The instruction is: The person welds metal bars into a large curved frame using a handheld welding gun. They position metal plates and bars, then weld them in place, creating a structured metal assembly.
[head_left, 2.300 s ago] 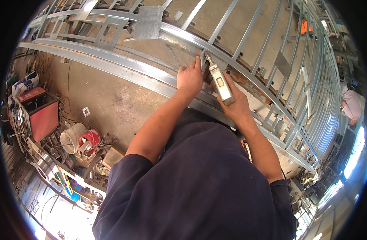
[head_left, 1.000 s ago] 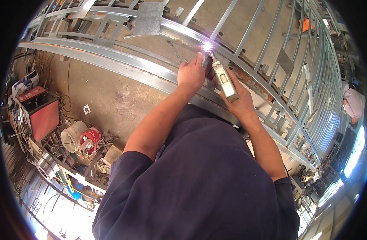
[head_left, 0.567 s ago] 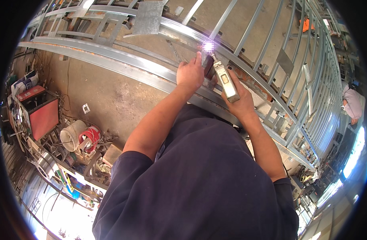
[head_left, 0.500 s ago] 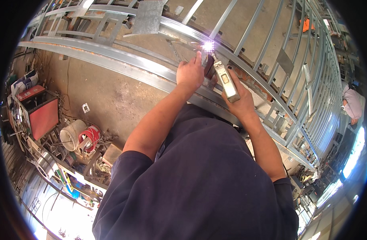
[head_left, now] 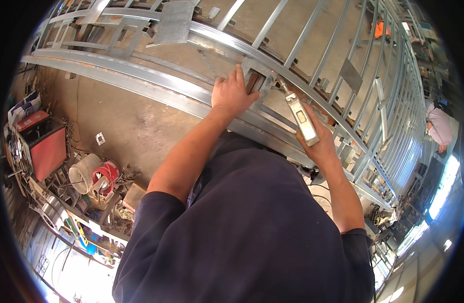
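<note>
My right hand (head_left: pixel 320 135) is wrapped round a pale, boxy welding gun (head_left: pixel 301 117). The gun's thin nozzle points up and left at a joint in the galvanized steel frame (head_left: pixel 227 36), where a tiny reddish spot shows. No bright arc burns at its tip. My left hand (head_left: pixel 232 95) is open, its fingers stretched out and its thumb spread to the right. It lies against a short cross-piece (head_left: pixel 255 80) that bridges two long rails, with rusty brown metal showing in its gap. Whether the fingertips press on the cross-piece is hard to tell.
Long bars of the frame run off to the right, and a flat grey plate (head_left: pixel 175 22) lies across it at upper left. A red cabinet (head_left: pixel 49 154), a white bucket (head_left: pixel 83 174) and a red bucket (head_left: pixel 105 177) stand at left. Another person (head_left: pixel 439 126) bends over at far right.
The bright arc and sparks at the joint have gone out. My right hand has drawn the welding gun back to the right and down. My left hand's thumb is now spread outward.
</note>
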`<act>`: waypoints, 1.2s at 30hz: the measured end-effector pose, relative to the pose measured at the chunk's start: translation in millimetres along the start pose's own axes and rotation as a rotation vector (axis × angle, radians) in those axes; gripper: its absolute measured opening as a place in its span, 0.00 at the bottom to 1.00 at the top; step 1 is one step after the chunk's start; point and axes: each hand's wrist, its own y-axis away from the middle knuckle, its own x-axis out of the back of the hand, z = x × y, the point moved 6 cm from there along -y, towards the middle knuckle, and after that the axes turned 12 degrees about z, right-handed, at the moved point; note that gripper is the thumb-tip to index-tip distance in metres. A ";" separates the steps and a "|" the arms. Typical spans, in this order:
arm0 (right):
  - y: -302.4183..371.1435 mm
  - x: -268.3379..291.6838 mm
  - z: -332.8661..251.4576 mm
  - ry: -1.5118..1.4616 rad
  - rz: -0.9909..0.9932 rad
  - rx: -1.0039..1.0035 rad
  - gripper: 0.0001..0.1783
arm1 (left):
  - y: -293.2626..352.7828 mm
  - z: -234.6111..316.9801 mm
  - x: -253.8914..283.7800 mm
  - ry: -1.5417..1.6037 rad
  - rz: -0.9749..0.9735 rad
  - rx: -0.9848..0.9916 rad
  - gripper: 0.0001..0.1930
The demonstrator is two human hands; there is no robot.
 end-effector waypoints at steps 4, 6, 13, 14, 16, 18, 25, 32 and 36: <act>-7.2 -0.9 8.5 -0.012 -0.086 -0.112 0.43 | -2.8 3.5 -0.1 -0.023 -0.065 0.023 0.64; -9.4 -4.7 9.8 -0.012 -0.077 -0.108 0.44 | -0.4 3.2 -2.7 -0.019 -0.031 0.048 0.64; -12.6 -14.0 8.2 0.025 -0.059 -0.076 0.44 | 0.0 2.0 -8.0 0.002 -0.030 0.074 0.65; -13.1 -15.0 7.9 0.028 -0.062 -0.071 0.44 | -1.0 2.2 -8.2 -0.003 -0.032 0.075 0.65; -14.0 -16.7 7.1 0.032 -0.065 -0.062 0.45 | -1.4 1.7 -7.8 -0.007 -0.028 0.075 0.65; -14.7 -18.0 7.2 0.074 -0.076 -0.084 0.45 | -0.4 1.4 -7.9 -0.004 -0.022 0.070 0.65; -14.7 -15.8 3.9 0.095 -0.077 -0.092 0.47 | -0.2 2.5 -6.8 -0.012 -0.015 0.056 0.65; -16.1 -12.0 0.3 0.076 -0.073 -0.096 0.45 | -0.5 2.2 -6.4 -0.012 -0.027 0.053 0.65; -16.9 -10.1 -1.5 0.077 -0.067 -0.086 0.46 | -0.6 1.3 -5.4 0.005 -0.024 0.054 0.65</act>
